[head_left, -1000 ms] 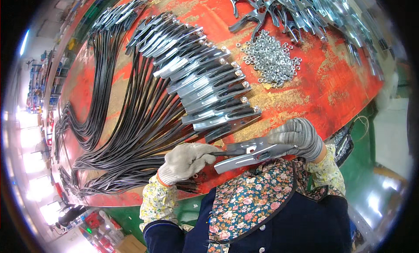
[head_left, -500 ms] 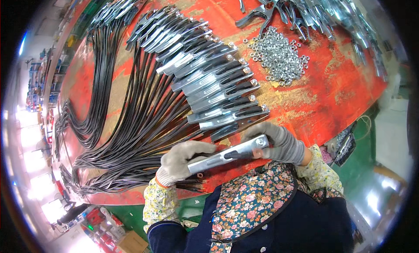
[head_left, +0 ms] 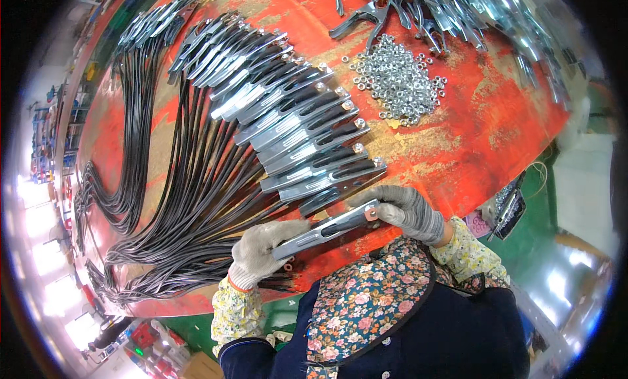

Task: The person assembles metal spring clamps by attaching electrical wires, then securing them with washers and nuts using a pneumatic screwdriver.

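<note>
Both of my hands wear grey knit gloves and hold one shiny, channel-shaped metal clamp piece [head_left: 322, 233] with a long slot, tilted up toward the right. My left hand [head_left: 256, 253] is closed around its lower left end. At the upper right end my right hand [head_left: 413, 215] pinches with thumb and fingers. A small copper-coloured ring [head_left: 371, 213] shows on that end by the right thumb; whether it is fastened cannot be told. Just beyond my hands lies a row of metal clamp pieces [head_left: 288, 140] with black cables [head_left: 196, 183] running left.
A heap of small metal nuts [head_left: 399, 78] lies on the red, worn table [head_left: 484, 163]. Farther back are piled spring clamps [head_left: 399, 9] and more metal pieces. Another cable bundle [head_left: 134, 117] lies at the left. A second copper ring [head_left: 289, 267] sits near my left wrist.
The clamp piece has turned, its slotted face shifting and the copper ring now facing up where a round fastener showed. The whole view has shifted slightly.
</note>
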Demonstrator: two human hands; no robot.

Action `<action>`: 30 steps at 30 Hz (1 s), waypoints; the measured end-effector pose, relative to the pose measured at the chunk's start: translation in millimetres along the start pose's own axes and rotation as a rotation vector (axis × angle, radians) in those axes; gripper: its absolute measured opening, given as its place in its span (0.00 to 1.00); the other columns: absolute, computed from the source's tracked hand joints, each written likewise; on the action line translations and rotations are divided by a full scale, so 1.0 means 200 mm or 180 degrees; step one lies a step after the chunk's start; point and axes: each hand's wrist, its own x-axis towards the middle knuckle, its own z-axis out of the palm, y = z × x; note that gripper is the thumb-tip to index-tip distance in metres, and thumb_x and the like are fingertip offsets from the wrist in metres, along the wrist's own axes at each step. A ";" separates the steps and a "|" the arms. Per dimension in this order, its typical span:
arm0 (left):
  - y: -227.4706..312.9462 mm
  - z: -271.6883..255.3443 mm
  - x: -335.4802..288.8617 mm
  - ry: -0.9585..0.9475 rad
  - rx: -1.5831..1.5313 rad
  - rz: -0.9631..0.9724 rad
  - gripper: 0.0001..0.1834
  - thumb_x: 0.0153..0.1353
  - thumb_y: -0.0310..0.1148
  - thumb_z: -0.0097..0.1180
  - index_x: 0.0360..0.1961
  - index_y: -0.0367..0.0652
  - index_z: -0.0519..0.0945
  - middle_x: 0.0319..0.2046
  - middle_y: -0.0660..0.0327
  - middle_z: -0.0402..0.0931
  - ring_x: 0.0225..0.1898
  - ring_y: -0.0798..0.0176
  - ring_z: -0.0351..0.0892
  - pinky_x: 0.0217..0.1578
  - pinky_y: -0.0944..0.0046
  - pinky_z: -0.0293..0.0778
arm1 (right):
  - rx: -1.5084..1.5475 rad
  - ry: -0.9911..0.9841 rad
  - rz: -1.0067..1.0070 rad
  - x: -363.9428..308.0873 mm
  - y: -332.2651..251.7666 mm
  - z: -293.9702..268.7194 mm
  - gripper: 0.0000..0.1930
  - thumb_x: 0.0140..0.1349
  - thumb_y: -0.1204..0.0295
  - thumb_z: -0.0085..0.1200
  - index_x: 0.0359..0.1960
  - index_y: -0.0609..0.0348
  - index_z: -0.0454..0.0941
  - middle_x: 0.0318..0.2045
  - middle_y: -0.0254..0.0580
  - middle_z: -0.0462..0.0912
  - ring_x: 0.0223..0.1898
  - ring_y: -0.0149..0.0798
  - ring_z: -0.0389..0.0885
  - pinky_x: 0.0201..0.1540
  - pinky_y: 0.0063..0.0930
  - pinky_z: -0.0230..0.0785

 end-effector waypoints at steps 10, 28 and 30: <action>0.14 -0.05 0.06 -0.0352 0.0157 -0.0125 0.28 0.49 0.31 0.64 0.54 0.44 0.76 0.46 0.54 0.80 0.47 0.50 0.80 0.46 0.57 0.75 | 0.0307 0.0236 -0.0676 -0.02 0.12 0.04 0.16 0.71 0.65 0.42 0.54 0.60 0.75 0.45 0.34 0.80 0.45 0.25 0.77 0.48 0.24 0.72; 0.44 0.20 0.32 -0.0365 0.2982 0.0273 0.29 0.54 0.34 0.52 0.59 0.69 0.70 0.33 0.66 0.73 0.22 0.62 0.76 0.19 0.62 0.71 | -0.4862 0.2190 -0.1710 0.14 0.05 -0.59 0.09 0.60 0.68 0.51 0.41 0.49 0.79 0.34 0.41 0.80 0.35 0.44 0.81 0.36 0.40 0.75; 0.45 0.21 0.31 -0.0126 0.2920 0.0417 0.28 0.53 0.32 0.51 0.57 0.69 0.71 0.33 0.68 0.75 0.19 0.63 0.76 0.16 0.61 0.69 | -0.5196 0.2009 -0.1243 0.16 0.02 -0.61 0.08 0.61 0.67 0.49 0.40 0.48 0.77 0.33 0.40 0.80 0.34 0.43 0.81 0.34 0.41 0.75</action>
